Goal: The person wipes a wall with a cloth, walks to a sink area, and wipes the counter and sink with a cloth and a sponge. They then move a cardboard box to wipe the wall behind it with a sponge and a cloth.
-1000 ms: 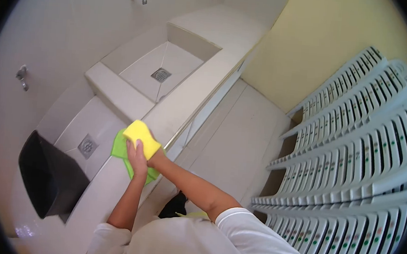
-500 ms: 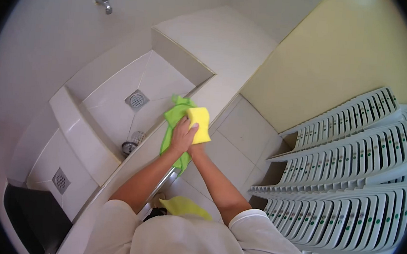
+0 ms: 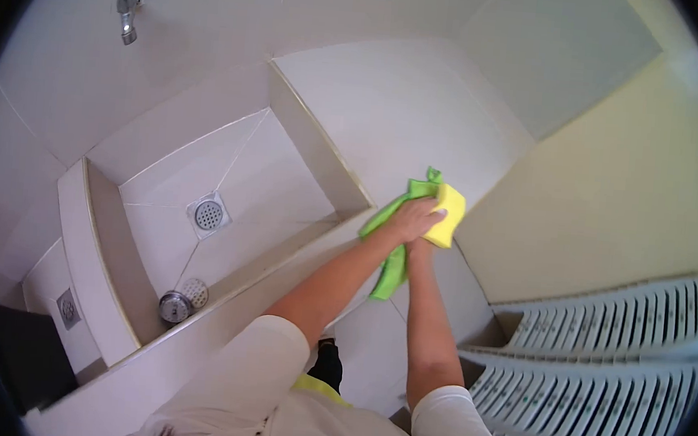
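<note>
My hands are close together over the right end of the white tiled ledge. My left hand is closed on a bright green cloth, which hangs down below it and bunches up above. Its fingers also press against a yellow sponge. My right hand comes from below and is mostly hidden behind the left hand and the sponge; it appears to grip the sponge's lower side.
A tiled basin with a floor drain lies to the left. A loose round metal strainer sits in its near corner. A tap juts from the wall. Stacked grey plastic chairs stand at right, a dark panel at lower left.
Both hands have moved right with the cloth and sponge, from beside the basin's near rim to the ledge's right end. The camera view has shifted too.
</note>
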Tool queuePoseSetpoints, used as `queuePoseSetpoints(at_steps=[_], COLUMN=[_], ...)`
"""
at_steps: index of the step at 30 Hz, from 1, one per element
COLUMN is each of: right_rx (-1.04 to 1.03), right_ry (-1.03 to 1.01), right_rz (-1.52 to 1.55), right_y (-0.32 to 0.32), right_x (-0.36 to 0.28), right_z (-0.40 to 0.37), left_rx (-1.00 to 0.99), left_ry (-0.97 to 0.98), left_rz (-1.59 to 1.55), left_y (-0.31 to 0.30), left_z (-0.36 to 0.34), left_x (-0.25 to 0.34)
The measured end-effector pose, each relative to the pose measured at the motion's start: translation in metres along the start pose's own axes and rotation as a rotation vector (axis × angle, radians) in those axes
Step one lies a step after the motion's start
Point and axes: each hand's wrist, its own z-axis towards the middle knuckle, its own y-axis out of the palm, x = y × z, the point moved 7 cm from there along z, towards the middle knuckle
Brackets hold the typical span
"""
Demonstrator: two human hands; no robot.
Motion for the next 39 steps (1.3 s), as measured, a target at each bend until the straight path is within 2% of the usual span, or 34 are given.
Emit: queuePoseSetpoints(at_steps=[4,5,7,9,13,15,20,23,25,26,27,30,32,35,37,39], right_rx=[0.000,-0.003,-0.011,-0.028,-0.061,-0.089,-0.162,-0.219,-0.278,-0.311,-0.339,-0.426,-0.517,-0.708,-0.864,-1.062], right_ry=[-0.007,-0.014,-0.021,-0.041,-0.102,-0.152,-0.330,-0.444,-0.514,-0.550,-0.586,-0.677,-0.706,-0.689,-0.621,-0.458], right_rz=[0.005,0.013,0.032,0.063,0.116,0.143,0.220,0.270,0.303,0.315,0.327,0.354,0.378,0.411,0.425,0.451], right_y=[0.034,0.045,0.064,0.085,0.128,0.152,0.203,0.223,0.228,0.228,0.228,0.219,0.203,0.181,0.165,0.161], right_x=[0.054,0.062,0.073,0.070,0.031,-0.003,-0.123,-0.190,-0.224,-0.236,-0.242,-0.232,-0.206,-0.152,-0.118,-0.083], right_z=[0.099,0.124,0.168,0.207,0.268,0.285,0.313,0.314,0.306,0.298,0.290,0.258,0.228,0.179,0.144,0.109], left_rx=[0.004,0.087,0.100,0.286,0.360,0.558,0.867,0.983,1.054,1.179,1.304,1.450,1.581,1.594,1.488,1.276], left_ry=[-0.060,-0.048,-0.066,0.001,-0.125,-0.111,-0.149,-0.208,-0.252,-0.221,-0.186,-0.302,-0.280,-0.476,-0.437,-0.498], left_rz=[-0.073,-0.025,-0.035,-0.026,-0.027,0.050,0.058,0.118,0.149,0.199,0.249,0.323,0.485,0.389,0.261,-0.062], left_y=[0.024,0.023,0.007,-0.008,-0.069,-0.110,-0.216,-0.263,-0.273,-0.276,-0.276,-0.257,-0.236,-0.187,-0.160,-0.147], left_z=[0.106,0.126,0.158,0.191,0.222,0.228,0.202,0.172,0.153,0.137,0.121,0.089,0.070,0.046,0.029,0.005], left_x=[-0.031,-0.037,-0.037,-0.054,-0.075,-0.091,-0.126,-0.131,-0.134,-0.129,-0.122,-0.110,-0.094,-0.074,-0.062,-0.047])
